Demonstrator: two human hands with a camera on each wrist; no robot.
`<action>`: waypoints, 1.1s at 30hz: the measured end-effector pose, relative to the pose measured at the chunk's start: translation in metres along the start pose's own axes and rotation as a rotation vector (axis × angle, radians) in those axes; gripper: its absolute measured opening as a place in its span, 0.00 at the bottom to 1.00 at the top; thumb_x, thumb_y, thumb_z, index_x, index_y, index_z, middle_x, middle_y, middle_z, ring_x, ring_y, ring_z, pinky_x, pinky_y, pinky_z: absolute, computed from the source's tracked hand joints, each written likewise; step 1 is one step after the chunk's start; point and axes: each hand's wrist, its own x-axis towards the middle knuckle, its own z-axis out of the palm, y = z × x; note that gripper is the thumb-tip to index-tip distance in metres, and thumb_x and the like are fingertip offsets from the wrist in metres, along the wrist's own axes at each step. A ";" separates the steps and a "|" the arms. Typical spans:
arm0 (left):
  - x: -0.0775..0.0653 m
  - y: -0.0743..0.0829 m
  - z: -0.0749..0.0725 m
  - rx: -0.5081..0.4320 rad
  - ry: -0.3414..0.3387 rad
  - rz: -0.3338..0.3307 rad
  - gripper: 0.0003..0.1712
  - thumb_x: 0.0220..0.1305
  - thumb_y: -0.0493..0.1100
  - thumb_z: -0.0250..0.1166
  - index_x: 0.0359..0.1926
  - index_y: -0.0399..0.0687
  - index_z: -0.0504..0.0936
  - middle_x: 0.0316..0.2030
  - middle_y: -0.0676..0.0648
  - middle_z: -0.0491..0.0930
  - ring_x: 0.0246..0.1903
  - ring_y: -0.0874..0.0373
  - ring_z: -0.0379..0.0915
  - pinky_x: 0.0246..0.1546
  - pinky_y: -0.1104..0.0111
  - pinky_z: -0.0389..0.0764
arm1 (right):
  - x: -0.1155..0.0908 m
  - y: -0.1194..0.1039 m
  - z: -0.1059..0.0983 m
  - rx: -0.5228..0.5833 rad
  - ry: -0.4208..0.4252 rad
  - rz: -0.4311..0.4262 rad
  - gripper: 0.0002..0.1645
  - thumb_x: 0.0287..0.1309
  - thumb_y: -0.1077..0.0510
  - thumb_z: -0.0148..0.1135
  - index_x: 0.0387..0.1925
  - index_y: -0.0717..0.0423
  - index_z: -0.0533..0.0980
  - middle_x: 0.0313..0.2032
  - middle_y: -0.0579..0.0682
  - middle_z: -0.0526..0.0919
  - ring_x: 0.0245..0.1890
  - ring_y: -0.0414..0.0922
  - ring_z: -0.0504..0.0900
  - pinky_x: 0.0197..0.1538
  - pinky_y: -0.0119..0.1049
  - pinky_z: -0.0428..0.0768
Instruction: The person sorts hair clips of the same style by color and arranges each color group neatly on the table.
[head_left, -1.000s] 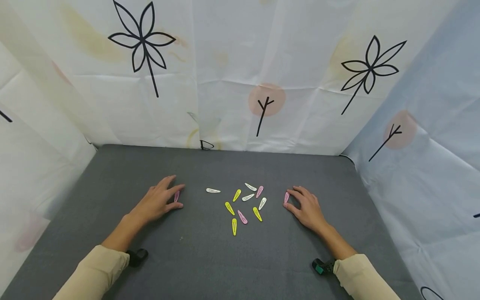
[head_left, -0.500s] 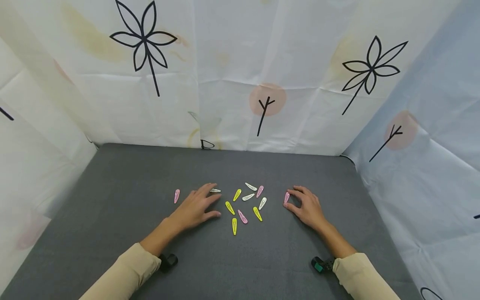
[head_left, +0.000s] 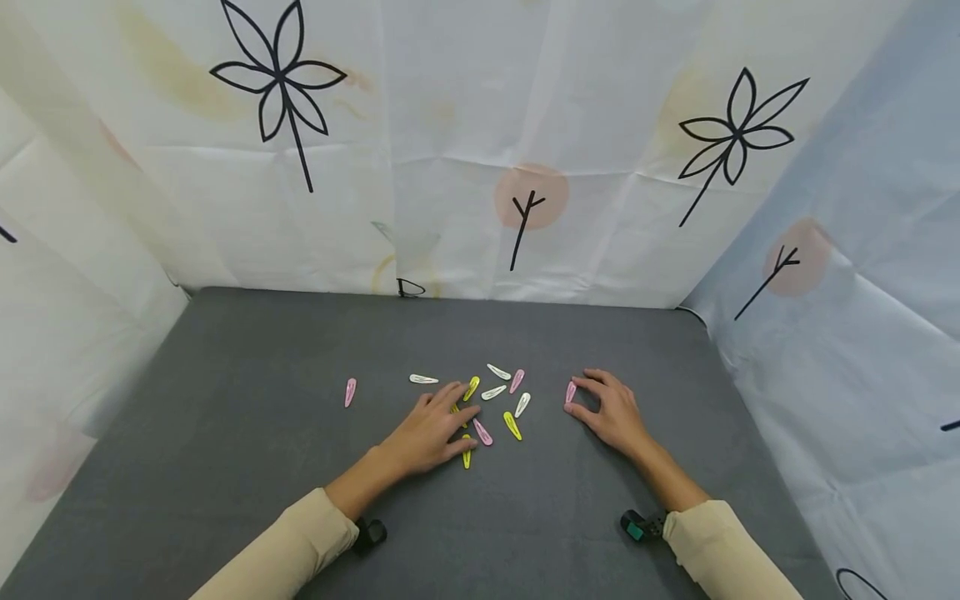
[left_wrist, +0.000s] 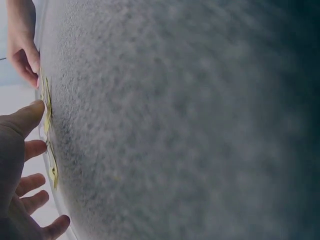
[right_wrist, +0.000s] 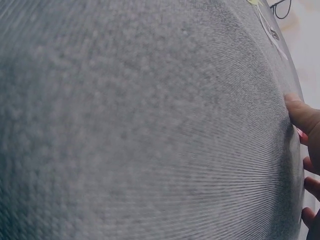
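Note:
My left hand (head_left: 426, 432) hovers low at the left of a loose group of snap hair clips, thumb and fingers spread. Its fingertips are around a pink hair clip (head_left: 483, 432) and partly hide a yellow hair clip (head_left: 467, 457) and another yellow one. In the left wrist view, yellow hair clips (left_wrist: 53, 172) lie beyond the fingers. My right hand (head_left: 617, 417) rests on the table, thumb and forefinger at the two ends of a pink hair clip (head_left: 571, 392). Only a sliver of this pink clip (right_wrist: 302, 135) shows in the right wrist view.
A lone pink clip (head_left: 350, 392) and a white clip (head_left: 423, 379) lie to the left on the grey table (head_left: 262, 350). White clips (head_left: 522, 405), a pink clip (head_left: 517, 381) and a yellow clip (head_left: 512, 426) lie between the hands. Patterned cloth (head_left: 450, 208) hangs behind the table.
My left hand has left the pink clip at far left, passed over the white clip and moved right to the yellow and pink clips. The right hand stays at its pink clip.

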 end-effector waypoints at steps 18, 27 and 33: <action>-0.005 0.006 -0.005 0.014 -0.053 0.004 0.25 0.65 0.57 0.67 0.54 0.47 0.84 0.67 0.39 0.69 0.70 0.43 0.59 0.58 0.43 0.67 | 0.000 -0.003 0.001 0.005 -0.007 0.014 0.31 0.53 0.53 0.75 0.58 0.61 0.79 0.61 0.65 0.74 0.65 0.64 0.68 0.64 0.66 0.56; -0.012 0.018 -0.007 -0.001 -0.058 0.051 0.22 0.64 0.56 0.68 0.52 0.47 0.85 0.66 0.39 0.70 0.68 0.42 0.61 0.56 0.45 0.69 | -0.001 -0.001 0.002 0.014 -0.005 -0.005 0.33 0.52 0.52 0.75 0.58 0.61 0.79 0.62 0.65 0.74 0.65 0.64 0.68 0.64 0.66 0.56; -0.012 0.021 -0.004 -0.024 -0.061 0.053 0.23 0.63 0.56 0.69 0.53 0.49 0.85 0.66 0.40 0.70 0.69 0.42 0.61 0.56 0.45 0.70 | -0.002 -0.001 0.002 0.010 0.003 -0.007 0.32 0.52 0.52 0.76 0.58 0.60 0.79 0.61 0.65 0.74 0.65 0.64 0.68 0.64 0.66 0.56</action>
